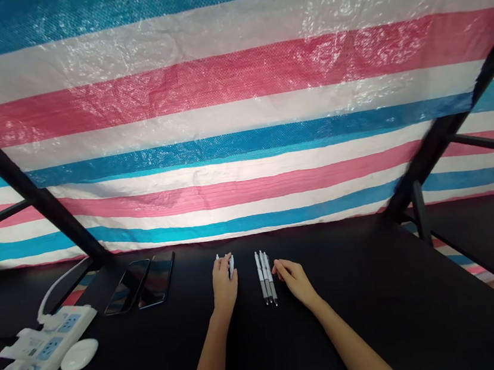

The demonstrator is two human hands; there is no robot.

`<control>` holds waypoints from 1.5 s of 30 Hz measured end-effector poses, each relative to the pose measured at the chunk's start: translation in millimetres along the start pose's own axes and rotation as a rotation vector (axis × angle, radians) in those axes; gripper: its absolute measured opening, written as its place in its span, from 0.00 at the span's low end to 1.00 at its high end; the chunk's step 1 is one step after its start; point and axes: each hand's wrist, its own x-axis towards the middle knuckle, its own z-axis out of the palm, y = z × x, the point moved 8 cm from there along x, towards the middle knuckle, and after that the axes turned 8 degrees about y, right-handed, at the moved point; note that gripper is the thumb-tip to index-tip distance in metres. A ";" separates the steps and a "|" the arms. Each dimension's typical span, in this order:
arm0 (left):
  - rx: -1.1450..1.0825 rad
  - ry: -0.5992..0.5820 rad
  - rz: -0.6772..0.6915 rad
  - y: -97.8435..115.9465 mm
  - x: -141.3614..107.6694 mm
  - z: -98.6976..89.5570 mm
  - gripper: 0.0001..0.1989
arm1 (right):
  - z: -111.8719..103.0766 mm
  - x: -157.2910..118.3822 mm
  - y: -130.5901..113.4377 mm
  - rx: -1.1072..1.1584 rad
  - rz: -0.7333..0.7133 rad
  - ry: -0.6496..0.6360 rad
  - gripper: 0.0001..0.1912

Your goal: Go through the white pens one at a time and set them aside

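My left hand is over a few white pens on the black table. Its fingers and thumb close around them, and only their upper ends show; the rest is hidden under the palm. To the right, three white pens with grey grips lie side by side, roughly parallel, tips toward me. Just right of that row rests my right hand. Its fingers are curled in with the thumb against them, close beside the nearest pen, and I see nothing held in them.
Two dark phones lie at the left of the black table. A white power strip with plugs and a round white charger sit further left. Black frame bars slant up at both sides before a striped sheet.
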 end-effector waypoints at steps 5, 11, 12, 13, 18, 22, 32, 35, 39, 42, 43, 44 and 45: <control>-0.054 -0.004 -0.048 -4.5 -0.2 0.3 0.18 | -0.5 0.0 -0.9 -0.008 -0.004 -0.003 0.27; -0.207 0.010 -0.128 -6.4 3.4 -1.7 0.16 | -1.6 -1.8 -6.4 -0.142 -0.049 0.007 0.23; -0.239 0.015 -0.160 -8.2 4.1 -1.7 0.15 | -0.9 -2.4 -8.7 -0.182 -0.068 0.000 0.22; -0.272 0.020 -0.197 -10.5 4.5 -1.6 0.15 | 0.1 -3.1 -11.1 -0.218 -0.087 -0.009 0.21; -0.385 0.038 -0.328 -21.6 4.5 -0.5 0.16 | 6.9 -5.2 -17.9 -0.329 -0.145 -0.070 0.14; -0.421 0.041 -0.359 -24.2 4.5 -1.9 0.16 | 10.0 -5.4 -16.1 -0.371 -0.146 -0.105 0.09; -0.422 0.084 -0.354 -19.6 6.3 -11.4 0.17 | 14.4 -7.6 -20.1 -0.474 -0.209 -0.128 0.08; -0.384 0.101 -0.335 -17.9 6.0 -14.1 0.17 | 16.3 -8.7 -20.6 -0.520 -0.222 -0.137 0.08; -0.353 0.105 -0.289 -9.4 5.2 -16.3 0.18 | 16.7 -9.5 -19.4 -0.562 -0.227 -0.130 0.08; -0.295 0.094 -0.214 1.1 4.9 -17.7 0.16 | 13.7 -8.7 -17.3 -0.564 -0.216 -0.095 0.08; -0.274 0.088 -0.181 5.2 4.8 -18.0 0.15 | 12.7 -8.2 -16.1 -0.560 -0.209 -0.088 0.08; -0.254 0.080 -0.144 9.5 4.7 -18.2 0.14 | 11.5 -7.8 -15.0 -0.551 -0.202 -0.083 0.08; -0.234 0.072 -0.104 13.9 4.6 -18.3 0.13 | 10.2 -7.3 -14.1 -0.538 -0.197 -0.077 0.08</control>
